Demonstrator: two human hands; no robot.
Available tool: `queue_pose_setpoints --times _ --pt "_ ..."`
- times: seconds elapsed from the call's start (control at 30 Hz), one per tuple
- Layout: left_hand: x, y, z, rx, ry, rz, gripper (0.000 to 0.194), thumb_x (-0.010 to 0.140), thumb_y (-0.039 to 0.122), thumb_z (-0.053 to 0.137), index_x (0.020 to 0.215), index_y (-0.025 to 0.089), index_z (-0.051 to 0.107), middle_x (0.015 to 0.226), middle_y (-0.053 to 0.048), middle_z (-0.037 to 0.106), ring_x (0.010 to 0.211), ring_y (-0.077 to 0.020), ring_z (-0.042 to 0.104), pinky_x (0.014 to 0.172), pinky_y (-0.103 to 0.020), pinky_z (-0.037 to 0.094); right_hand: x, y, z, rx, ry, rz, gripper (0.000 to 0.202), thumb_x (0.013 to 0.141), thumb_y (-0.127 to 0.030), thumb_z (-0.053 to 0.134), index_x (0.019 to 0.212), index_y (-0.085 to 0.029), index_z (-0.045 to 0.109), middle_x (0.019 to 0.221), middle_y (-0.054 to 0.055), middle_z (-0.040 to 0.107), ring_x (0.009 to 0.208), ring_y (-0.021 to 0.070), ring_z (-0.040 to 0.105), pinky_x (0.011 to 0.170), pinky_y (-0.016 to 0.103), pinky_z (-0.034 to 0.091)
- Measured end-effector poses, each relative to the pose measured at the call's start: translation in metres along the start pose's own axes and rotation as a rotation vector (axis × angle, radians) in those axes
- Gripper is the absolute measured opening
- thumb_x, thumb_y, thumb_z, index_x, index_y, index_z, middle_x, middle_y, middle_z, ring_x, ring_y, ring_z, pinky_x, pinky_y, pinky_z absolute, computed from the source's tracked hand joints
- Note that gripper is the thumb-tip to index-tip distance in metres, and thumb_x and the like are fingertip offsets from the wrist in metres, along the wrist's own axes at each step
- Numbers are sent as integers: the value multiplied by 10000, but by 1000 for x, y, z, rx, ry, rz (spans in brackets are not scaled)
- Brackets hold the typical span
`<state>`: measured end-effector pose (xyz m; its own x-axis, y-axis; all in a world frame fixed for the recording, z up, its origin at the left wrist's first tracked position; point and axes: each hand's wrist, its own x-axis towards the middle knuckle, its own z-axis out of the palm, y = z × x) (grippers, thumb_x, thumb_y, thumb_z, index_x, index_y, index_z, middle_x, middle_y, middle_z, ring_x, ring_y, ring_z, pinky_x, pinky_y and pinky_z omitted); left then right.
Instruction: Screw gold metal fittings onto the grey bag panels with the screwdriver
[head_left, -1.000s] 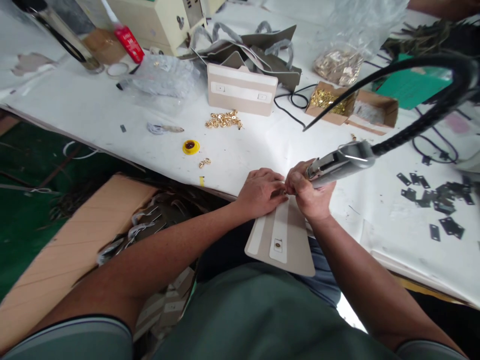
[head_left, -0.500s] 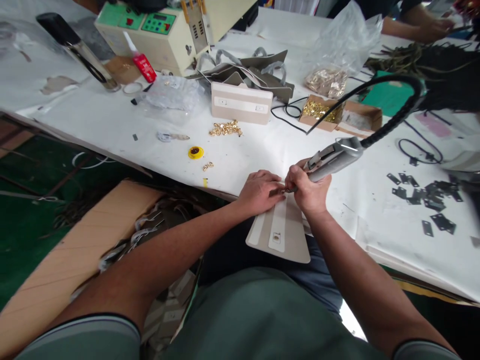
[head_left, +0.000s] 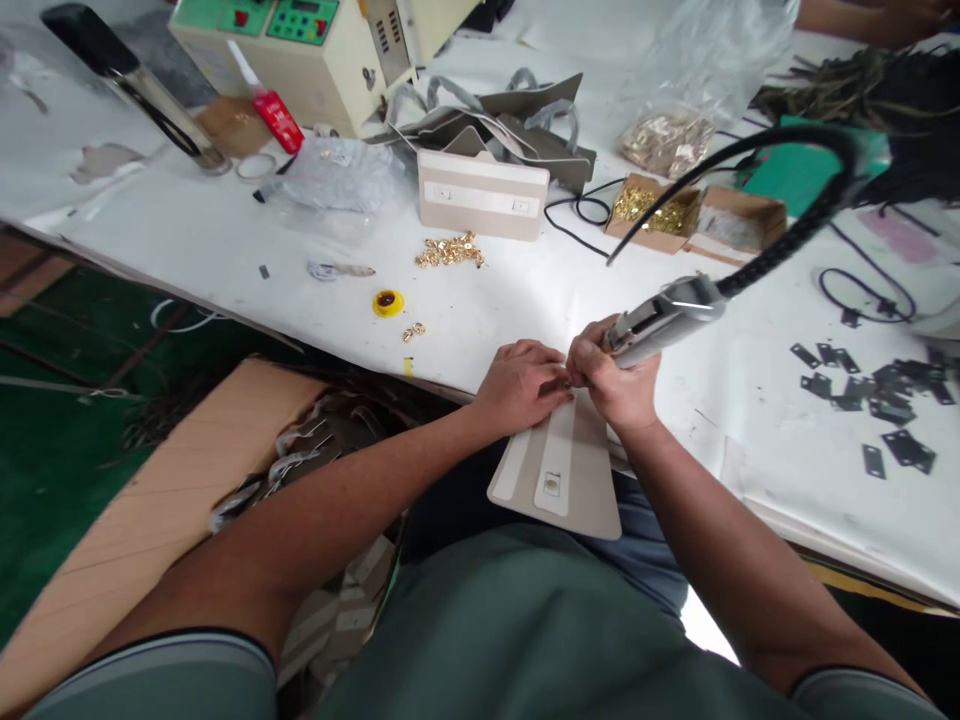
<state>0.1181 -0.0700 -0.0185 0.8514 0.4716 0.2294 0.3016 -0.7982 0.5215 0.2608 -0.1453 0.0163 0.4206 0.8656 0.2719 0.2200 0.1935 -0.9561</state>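
My right hand (head_left: 619,388) is wrapped round a grey power screwdriver (head_left: 667,318), tilted with its tip end down by my fingers. A thick black hose or cable runs from its back end. Under both hands a beige flat panel (head_left: 589,480) lies partly on the table edge and partly over my lap. It bears a pale strip with a small rectangular cutout near its lower end. My left hand (head_left: 519,390) grips the panel's far part, fingers bent, fingertips close to the tool's tip. The hands hide the tip and the spot it touches.
Gold-coloured metal fittings (head_left: 450,250) lie in a pile near a standing beige panel (head_left: 484,210). A yellow round piece (head_left: 388,303), an open box of gold parts (head_left: 652,215) and black plates (head_left: 892,390) are on the table. A cardboard box (head_left: 172,470) stands at left below.
The view has shifted slightly, so the things at the back sit higher. Both hands stay at the same spot on the panel, with the screwdriver still in my right hand.
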Motion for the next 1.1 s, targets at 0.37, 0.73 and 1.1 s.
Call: queue_pose_setpoints --times 0.37,0.73,1.1 --pt "-1 4 -2 8 28 -30 341 857 368 782 1176 263 718 1335 -47 682 1259 -273 561 1082 -466 425 27 -40 -58 -602 98 130 577 834 -708 668 1107 -199 675 742 33 654 671 219 608 617 336 481" --pt "-7 12 -4 133 85 -83 199 848 396 784 806 222 696 930 -55 700 1042 -271 582 933 -440 455 -26 10 -97 -1183 80 79 428 933 -417 615 1284 -187 701 1206 178 702 1115 356 639 932 495 509" --pt "-51 52 -36 -491 76 -289 422 995 530 559 1209 200 713 1216 -102 750 1169 -287 660 1023 -422 488 -116 -37 -4 -21 -97 125 400 981 -475 632 1312 -262 706 1378 86 694 1311 300 626 1130 514 489"
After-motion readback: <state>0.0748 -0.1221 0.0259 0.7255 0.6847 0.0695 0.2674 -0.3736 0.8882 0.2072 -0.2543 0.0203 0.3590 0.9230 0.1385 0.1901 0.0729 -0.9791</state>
